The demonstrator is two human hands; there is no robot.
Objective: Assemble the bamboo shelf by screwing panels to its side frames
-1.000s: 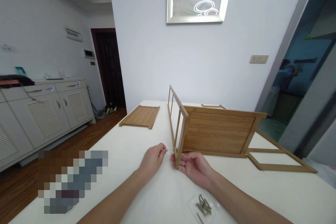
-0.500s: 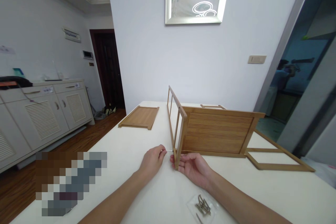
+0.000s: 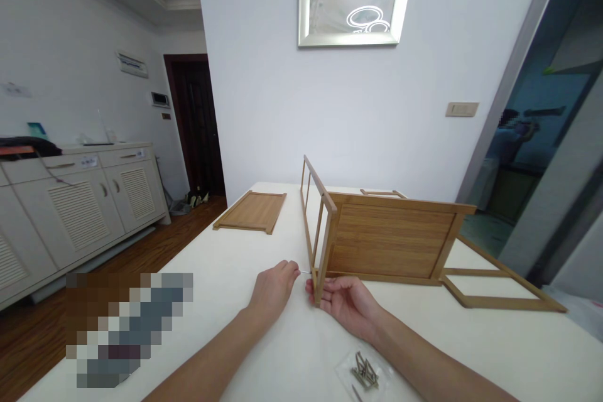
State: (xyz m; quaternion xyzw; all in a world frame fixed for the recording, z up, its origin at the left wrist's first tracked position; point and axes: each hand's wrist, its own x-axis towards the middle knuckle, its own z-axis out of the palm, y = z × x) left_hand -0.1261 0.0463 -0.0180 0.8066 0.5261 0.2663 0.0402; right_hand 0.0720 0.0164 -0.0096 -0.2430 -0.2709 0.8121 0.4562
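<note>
Pinched in my left hand (image 3: pixel 277 289) is a thin silvery rod (image 3: pixel 305 272), like the shaft of a hex key. Its far end meets the lower part of an upright wooden side frame (image 3: pixel 326 245); the rest of the tool is hidden in my fingers. My right hand (image 3: pixel 351 303) cups the frame's lower near corner from the right, its fingertips closed on the wood. Joined to that frame at an angle, a wooden panel (image 3: pixel 391 239) stands on edge and extends to the right.
The white table (image 3: pixel 211 339) also bears a flat wooden panel (image 3: pixel 252 211) at the back left and an open wooden frame (image 3: pixel 504 301) at the right. Near me lies a clear bag with several screws (image 3: pixel 365 372). A person (image 3: pixel 506 135) is beyond the doorway.
The whole view has shifted very slightly. My left hand has turned a little around the rod, while my right hand keeps its place on the frame.
</note>
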